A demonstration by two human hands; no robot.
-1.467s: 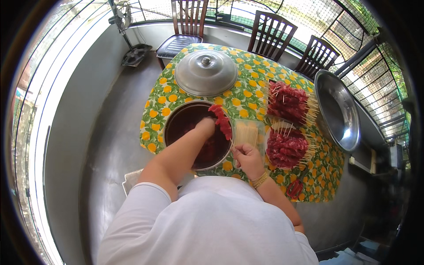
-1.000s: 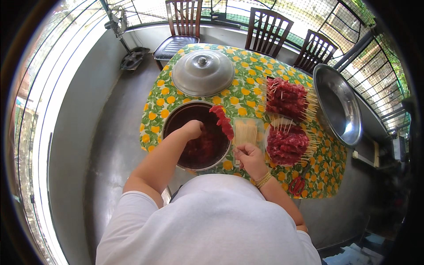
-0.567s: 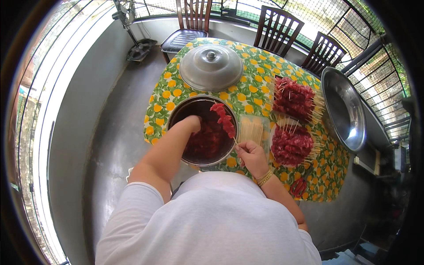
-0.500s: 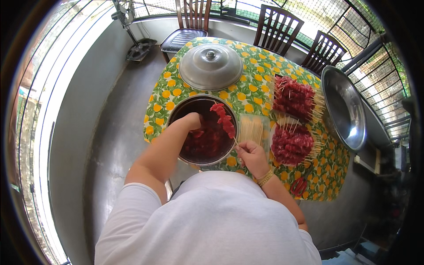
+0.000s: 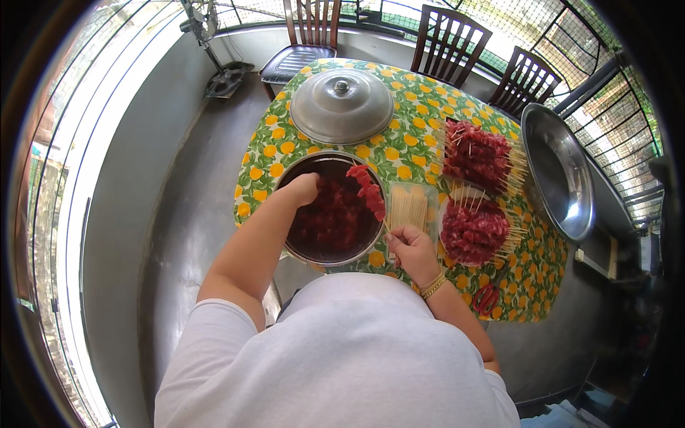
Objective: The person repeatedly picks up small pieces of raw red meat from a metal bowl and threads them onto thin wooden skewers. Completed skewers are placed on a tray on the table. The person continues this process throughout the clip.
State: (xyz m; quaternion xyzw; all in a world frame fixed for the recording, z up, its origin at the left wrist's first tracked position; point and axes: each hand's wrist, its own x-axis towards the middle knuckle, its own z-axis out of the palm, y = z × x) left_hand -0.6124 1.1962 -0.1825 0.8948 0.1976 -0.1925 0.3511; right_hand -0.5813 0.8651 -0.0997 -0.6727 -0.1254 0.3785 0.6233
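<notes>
Fingers of the left hand (image 5: 304, 189) are inside the deep, round, silver-rimmed metal pot (image 5: 344, 158), tips hidden, so their grip cannot be told. Over its right rim tilts bright-red raw meat (image 5: 369, 191), likely light, soft and slippery. Its thin, pale wooden skewer (image 5: 387, 225), probably stiff, is best held at the bare lower end, where the right hand (image 5: 415, 255) pinches it. Left arm stretches forward; right forearm angles inward.
</notes>
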